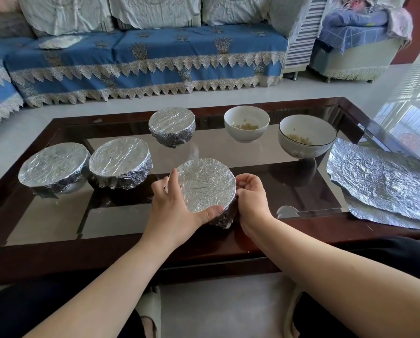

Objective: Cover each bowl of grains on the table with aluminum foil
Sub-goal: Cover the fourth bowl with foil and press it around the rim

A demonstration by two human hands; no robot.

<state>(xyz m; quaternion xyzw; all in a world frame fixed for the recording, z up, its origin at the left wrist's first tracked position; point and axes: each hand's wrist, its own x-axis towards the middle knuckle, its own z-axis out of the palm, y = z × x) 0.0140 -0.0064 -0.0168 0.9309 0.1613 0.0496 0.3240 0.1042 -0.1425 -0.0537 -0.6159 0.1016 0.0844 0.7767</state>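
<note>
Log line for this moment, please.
hands: left, right pressing foil round near bowl | covered: four | open: two bowls | spare foil right

landmark: held bowl, near-centre on table | left hand on its left rim, right hand on its right | two wrapped bowls left of it | third wrapped bowl behind | two open bowls behind-right | foil sheets far right | sofa beyond table

Four foil-covered bowls; two open grain bowls; spare foil sheets right.
</note>
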